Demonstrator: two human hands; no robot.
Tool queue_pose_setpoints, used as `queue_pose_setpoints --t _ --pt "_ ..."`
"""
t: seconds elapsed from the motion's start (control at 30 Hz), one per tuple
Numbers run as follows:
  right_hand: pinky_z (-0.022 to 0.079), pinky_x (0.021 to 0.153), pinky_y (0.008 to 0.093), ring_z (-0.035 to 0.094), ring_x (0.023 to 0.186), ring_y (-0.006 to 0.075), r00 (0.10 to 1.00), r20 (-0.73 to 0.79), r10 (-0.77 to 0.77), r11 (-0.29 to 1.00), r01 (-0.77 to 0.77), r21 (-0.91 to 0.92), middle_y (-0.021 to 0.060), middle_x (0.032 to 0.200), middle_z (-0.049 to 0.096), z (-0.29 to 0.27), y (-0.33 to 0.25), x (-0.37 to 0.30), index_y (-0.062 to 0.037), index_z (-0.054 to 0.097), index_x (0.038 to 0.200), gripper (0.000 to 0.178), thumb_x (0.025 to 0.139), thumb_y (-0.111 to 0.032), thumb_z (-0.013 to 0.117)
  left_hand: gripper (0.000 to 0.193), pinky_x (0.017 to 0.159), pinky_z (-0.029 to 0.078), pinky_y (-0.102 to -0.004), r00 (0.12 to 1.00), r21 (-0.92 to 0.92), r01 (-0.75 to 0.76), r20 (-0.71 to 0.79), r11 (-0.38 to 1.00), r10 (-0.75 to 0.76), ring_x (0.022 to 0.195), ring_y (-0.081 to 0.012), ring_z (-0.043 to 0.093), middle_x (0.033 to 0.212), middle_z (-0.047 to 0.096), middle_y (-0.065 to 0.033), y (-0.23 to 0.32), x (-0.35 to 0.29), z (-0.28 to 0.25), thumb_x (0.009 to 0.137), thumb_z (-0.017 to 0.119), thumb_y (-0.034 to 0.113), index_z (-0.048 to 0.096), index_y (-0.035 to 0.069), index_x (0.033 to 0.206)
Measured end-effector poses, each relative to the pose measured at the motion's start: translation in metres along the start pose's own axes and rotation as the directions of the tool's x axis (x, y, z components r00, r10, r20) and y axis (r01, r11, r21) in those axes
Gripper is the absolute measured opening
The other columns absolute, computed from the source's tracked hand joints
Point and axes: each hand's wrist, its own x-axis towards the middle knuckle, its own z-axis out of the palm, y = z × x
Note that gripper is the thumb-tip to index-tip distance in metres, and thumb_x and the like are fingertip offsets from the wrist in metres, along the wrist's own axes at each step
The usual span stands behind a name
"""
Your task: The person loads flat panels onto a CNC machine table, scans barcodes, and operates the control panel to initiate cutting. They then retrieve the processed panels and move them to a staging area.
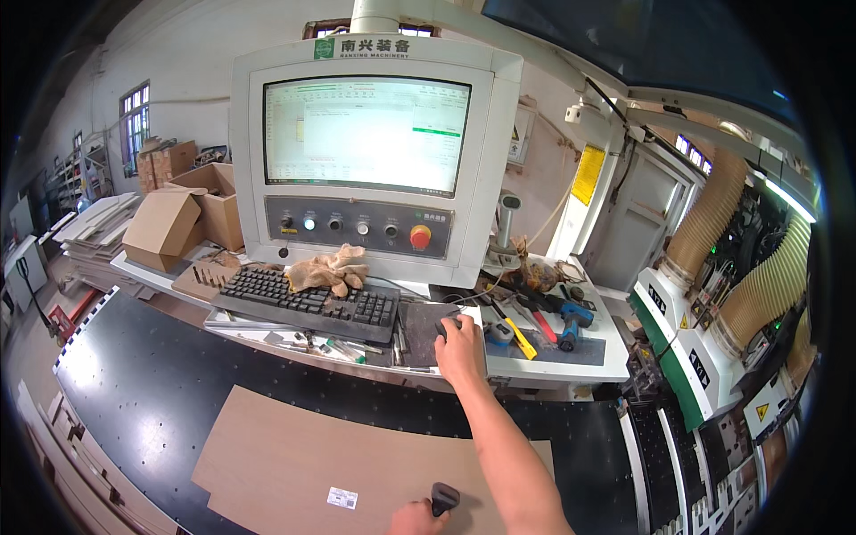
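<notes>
Both my hands are busy: my right hand [460,349] cups the mouse [448,325] on the console shelf while my left hand [417,518] grips a dark handheld scanner [443,497] over the brown panel [294,464]; next, I judge, comes a careful click.

Woodworking factory floor, machine control station.
A console with screen [366,132], button panel [357,226] and keyboard [308,301] is seen; ribbed dust-extraction hoses [709,214], a black machine bed [152,383] bearing a cut board [294,464], stacked panels [94,232] and cardboard boxes [183,218] are noted.
</notes>
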Motion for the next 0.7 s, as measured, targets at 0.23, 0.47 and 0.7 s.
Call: queue_pose_setpoints --t 0.23,0.47,0.7 --pt "0.047 0.103 0.0455 0.054 0.120 0.0378 1.000 -0.004 -0.003 1.000 0.003 -0.002 0.0184 0.135 0.053 -0.0031 -0.0024 -0.0010 -0.0059 0.068 0.124 0.037 0.088 -0.014 0.068 0.042 0.070 0.056 -0.0554 1.000 -0.014 -0.013 0.003 1.000 0.013 0.082 -0.0470 0.069 0.086 0.070 -0.0294 0.0014 -0.0013 -0.0028 0.091 0.066 0.039 0.069 -0.002 0.095" --pt "0.047 0.102 0.0450 0.054 0.119 0.0379 1.000 -0.020 -0.010 1.000 0.010 -0.015 0.0185 0.134 0.054 0.0003 -0.0009 0.0000 -0.0055 0.069 0.122 0.036 0.087 -0.014 0.069 0.042 0.071 0.056 -0.0548 1.000 -0.007 0.010 -0.005 1.000 -0.010 0.083 -0.0456 0.070 0.087 0.070 -0.0287 0.0034 -0.0007 -0.0028 0.090 0.067 0.040 0.070 -0.002 0.094" --pt "0.046 0.104 0.0445 0.054 0.121 0.0380 1.000 -0.014 -0.010 1.000 0.010 -0.001 0.0195 0.135 0.053 -0.0011 0.0003 -0.0016 -0.0057 0.068 0.124 0.037 0.088 -0.014 0.069 0.041 0.072 0.056 -0.0543 1.000 -0.031 0.019 0.018 0.999 -0.019 0.083 -0.0454 0.070 0.087 0.071 -0.0287 0.0044 -0.0012 -0.0055 0.090 0.068 0.040 0.070 -0.001 0.096"
